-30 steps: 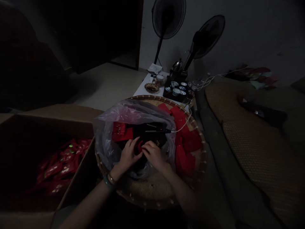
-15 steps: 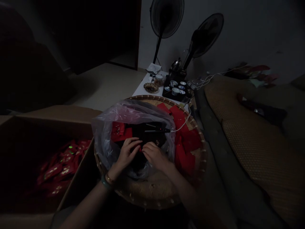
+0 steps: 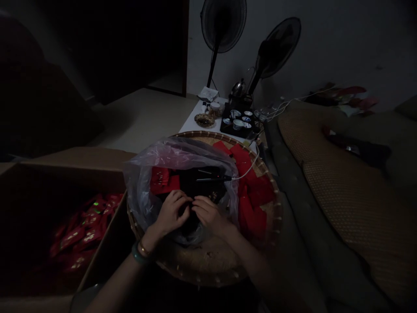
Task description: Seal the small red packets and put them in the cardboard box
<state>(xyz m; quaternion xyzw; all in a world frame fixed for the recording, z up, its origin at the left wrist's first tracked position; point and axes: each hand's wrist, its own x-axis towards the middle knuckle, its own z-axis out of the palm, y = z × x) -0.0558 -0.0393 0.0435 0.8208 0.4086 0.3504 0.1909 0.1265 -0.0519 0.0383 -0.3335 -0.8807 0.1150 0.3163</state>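
Observation:
My left hand [image 3: 172, 212] and my right hand [image 3: 211, 216] meet fingertip to fingertip over the opening of a clear plastic bag [image 3: 143, 174]. Fingers on both are curled and pinched; whatever lies between them is too dark and small to make out. The bag rests in a round woven bamboo tray [image 3: 208, 263]. Inside it, beyond my left hand, are red packets [image 3: 161, 179]. A slim black corded tool [image 3: 213, 178] with a small red light lies past my fingers, its white cable running right. More red packets [image 3: 252, 195] are spread along the tray's right side.
A cardboard box [image 3: 107, 234] holding many shiny red packets [image 3: 86, 228] stands at left. Behind the tray, a low white table carries a black tea tray [image 3: 233, 128] with cups. Two fans [image 3: 223, 24] stand at the wall. A sofa with a woven mat [image 3: 345, 191] is at right.
My hands stay close together over the bag, the left fingers curling a little more. A bit of red seen between the fingertips is no longer visible. The view has shifted slightly.

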